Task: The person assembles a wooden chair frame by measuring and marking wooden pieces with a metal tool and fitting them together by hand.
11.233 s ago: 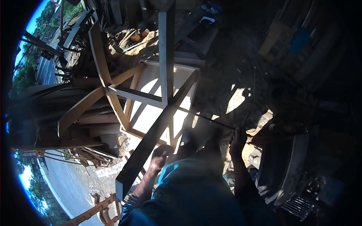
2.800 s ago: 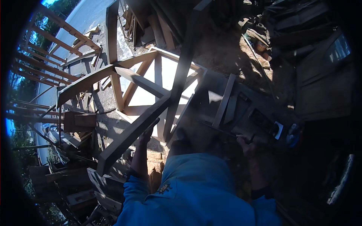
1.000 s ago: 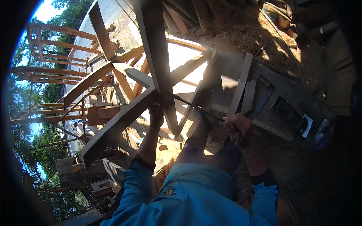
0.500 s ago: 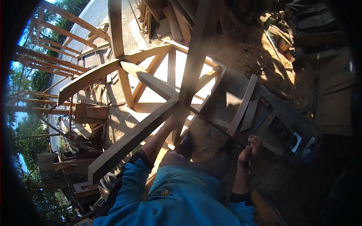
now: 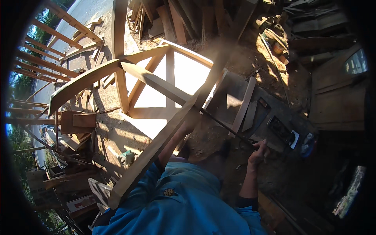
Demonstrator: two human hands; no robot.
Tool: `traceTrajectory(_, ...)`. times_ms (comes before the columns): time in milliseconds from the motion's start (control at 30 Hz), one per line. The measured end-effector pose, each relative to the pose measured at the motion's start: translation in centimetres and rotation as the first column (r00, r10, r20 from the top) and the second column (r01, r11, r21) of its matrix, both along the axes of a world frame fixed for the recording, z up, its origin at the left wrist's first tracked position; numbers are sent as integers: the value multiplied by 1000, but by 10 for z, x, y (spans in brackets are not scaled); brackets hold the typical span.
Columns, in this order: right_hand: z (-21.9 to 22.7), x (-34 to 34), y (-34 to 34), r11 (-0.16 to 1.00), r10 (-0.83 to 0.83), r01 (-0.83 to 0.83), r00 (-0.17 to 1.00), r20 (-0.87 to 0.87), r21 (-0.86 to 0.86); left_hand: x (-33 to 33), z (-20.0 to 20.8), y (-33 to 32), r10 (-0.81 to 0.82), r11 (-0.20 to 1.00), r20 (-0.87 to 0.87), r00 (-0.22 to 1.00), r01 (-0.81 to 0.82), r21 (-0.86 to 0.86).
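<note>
A pale wooden frame of crossed beams (image 5: pixel 156 156) stands in front of me, with a curved rail (image 5: pixel 84 78) on its left. My left hand (image 5: pixel 188 126) reaches up beneath the joint where the beams cross, against the near beam; its fingers are hidden behind the wood. From close by that joint a long, thin dark rod (image 5: pixel 223 124) slants down to the right. My right hand (image 5: pixel 259 150) is closed round the rod's lower end, in shade. What kind of tool the rod is cannot be made out.
Behind the joint lies a brightly sunlit white panel (image 5: pixel 188 72). A dark board at right carries a wooden strip (image 5: pixel 243 105), a black case (image 5: pixel 280 129) and a clear plastic bottle (image 5: pixel 308 144). Planks (image 5: pixel 172 19) lean at the back. Scrap wood (image 5: pixel 84 119) litters the left; slatted frames (image 5: pixel 51 55) stand beyond.
The view has shifted. The near beam's lower end has come rightward and closer to me, and the upper beam's far end has swung right. My right hand stays on the rod.
</note>
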State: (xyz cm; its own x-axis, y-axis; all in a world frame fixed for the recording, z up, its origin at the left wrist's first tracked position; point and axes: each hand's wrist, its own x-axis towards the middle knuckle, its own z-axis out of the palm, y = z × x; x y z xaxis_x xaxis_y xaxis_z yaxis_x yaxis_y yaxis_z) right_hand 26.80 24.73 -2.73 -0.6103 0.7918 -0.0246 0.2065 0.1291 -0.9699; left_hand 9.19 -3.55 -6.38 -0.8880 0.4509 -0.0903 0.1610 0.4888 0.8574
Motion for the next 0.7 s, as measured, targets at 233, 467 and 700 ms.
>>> traceTrajectory(233, -14, 5, -24, 509, 43, 410, 866, 498, -757, 23, 4, -10, 39, 999, -12, 999, -39, -2)
traceTrajectory(467, 3, 31, 16, 755, 198, -168, 980, -24, -634, 46, 7, -28, 123, 992, 5, 992, -122, -29)
traceTrajectory(700, 13, -3, 37, 565, 261, -121, 964, 38, -816, 30, 7, -4, 127, 988, -15, 992, -128, -88)
